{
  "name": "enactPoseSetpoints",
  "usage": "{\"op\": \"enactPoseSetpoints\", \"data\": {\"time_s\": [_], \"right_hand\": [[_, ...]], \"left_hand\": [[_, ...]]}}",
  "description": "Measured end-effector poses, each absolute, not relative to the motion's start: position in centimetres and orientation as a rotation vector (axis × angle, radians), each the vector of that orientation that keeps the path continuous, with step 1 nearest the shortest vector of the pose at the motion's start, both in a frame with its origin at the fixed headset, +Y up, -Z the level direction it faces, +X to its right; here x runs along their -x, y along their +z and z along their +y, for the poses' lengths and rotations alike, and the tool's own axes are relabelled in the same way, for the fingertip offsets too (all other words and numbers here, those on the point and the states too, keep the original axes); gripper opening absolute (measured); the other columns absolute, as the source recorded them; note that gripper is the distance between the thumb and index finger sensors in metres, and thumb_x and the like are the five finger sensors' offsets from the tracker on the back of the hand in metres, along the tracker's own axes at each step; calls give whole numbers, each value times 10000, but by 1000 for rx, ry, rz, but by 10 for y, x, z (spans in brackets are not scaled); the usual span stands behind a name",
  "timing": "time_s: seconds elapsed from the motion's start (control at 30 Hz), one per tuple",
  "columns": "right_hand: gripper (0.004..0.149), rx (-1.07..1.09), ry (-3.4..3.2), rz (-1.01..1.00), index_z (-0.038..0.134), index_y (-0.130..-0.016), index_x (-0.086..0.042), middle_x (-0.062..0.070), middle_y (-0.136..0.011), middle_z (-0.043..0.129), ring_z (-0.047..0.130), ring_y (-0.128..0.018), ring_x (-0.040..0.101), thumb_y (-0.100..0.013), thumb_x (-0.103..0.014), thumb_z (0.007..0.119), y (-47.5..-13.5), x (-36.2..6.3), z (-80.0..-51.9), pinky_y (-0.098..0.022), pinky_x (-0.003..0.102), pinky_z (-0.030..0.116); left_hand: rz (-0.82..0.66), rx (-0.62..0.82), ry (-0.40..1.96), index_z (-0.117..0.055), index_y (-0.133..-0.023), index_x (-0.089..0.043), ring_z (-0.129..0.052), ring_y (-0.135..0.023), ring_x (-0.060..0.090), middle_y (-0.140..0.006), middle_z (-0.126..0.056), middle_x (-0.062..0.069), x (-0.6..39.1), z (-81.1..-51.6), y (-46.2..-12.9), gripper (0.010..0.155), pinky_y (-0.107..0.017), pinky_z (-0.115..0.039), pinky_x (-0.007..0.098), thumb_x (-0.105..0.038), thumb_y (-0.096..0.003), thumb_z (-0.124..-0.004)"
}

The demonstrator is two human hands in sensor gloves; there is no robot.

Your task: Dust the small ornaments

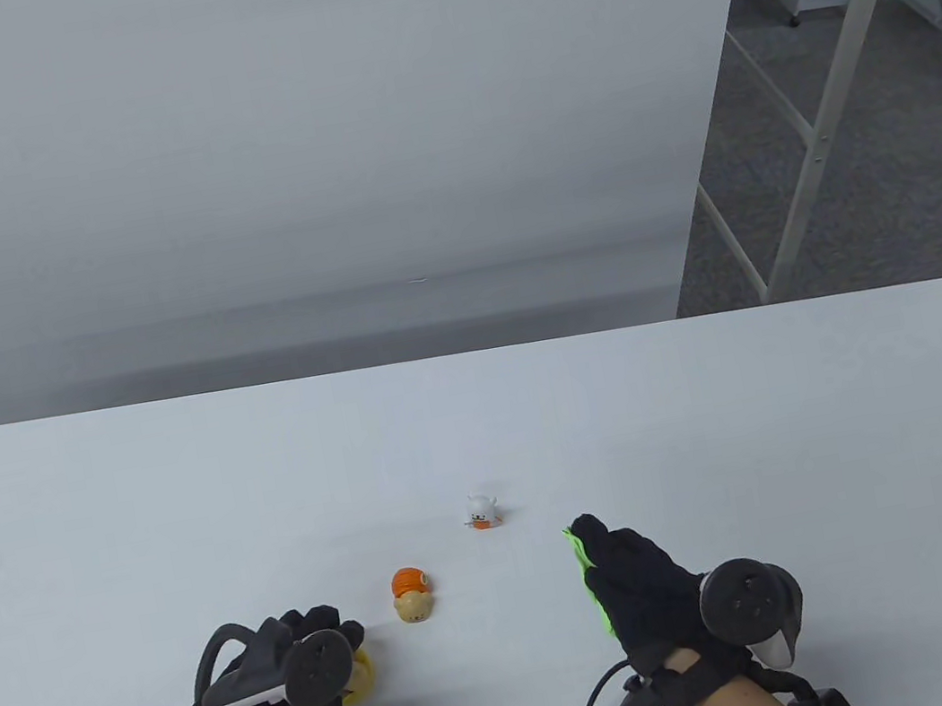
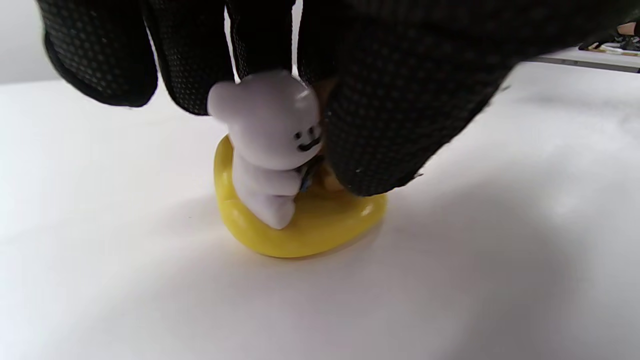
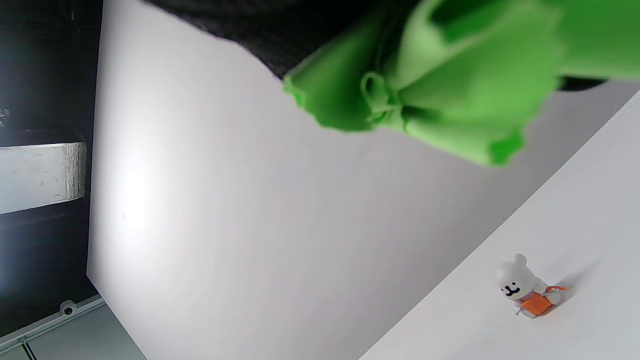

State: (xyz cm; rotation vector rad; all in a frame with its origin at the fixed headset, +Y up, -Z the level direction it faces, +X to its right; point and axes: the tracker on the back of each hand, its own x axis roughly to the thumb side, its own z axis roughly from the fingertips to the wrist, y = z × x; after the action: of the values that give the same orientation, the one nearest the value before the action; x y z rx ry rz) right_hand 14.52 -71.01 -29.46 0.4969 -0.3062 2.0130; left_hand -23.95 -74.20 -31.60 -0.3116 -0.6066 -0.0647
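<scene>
Yellow at its base and topped by a small white figure, one ornament [image 2: 280,200] is gripped on the table [image 1: 719,418] by the curled fingers of the left hand [image 1: 296,675], at the near left. A green cloth [image 3: 440,85] is bunched in the closed right hand [image 1: 646,595]. Between the hands an orange-and-tan ornament [image 1: 411,594] is seen lying, and farther back a white bear ornament [image 1: 482,510] with an orange part is standing.

left hand [image 1: 296,675] fingers curled down, right hand [image 1: 650,595] closed
</scene>
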Motion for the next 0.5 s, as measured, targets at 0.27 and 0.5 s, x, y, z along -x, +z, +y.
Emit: {"op": "enactPoseSetpoints", "data": {"time_s": [0.27,0.5], "right_hand": [[477,-524,2039,-311,711,-990,1,414,-781,848,903,-581,537,-539,-123,811,-292,-138,-710,-482,769,737],[475,-527,2077,-304,721,-985,-2,409,-783,855,901,-593,544,-537,-122,825,-288,-141,-714,-491,781,724]], "left_hand": [[-606,42,71,-454,-1164,-42,-435,-1050,679,-1186,-330,329,220,-683,-297,891,-636,-546,835,-496,-521,-871],[-616,-204,135,-276,-1185,-88,-139,-1066,645,-1199,-129,264,208,-688,-275,975,-643,-288,859,-631,-538,-762]]}}
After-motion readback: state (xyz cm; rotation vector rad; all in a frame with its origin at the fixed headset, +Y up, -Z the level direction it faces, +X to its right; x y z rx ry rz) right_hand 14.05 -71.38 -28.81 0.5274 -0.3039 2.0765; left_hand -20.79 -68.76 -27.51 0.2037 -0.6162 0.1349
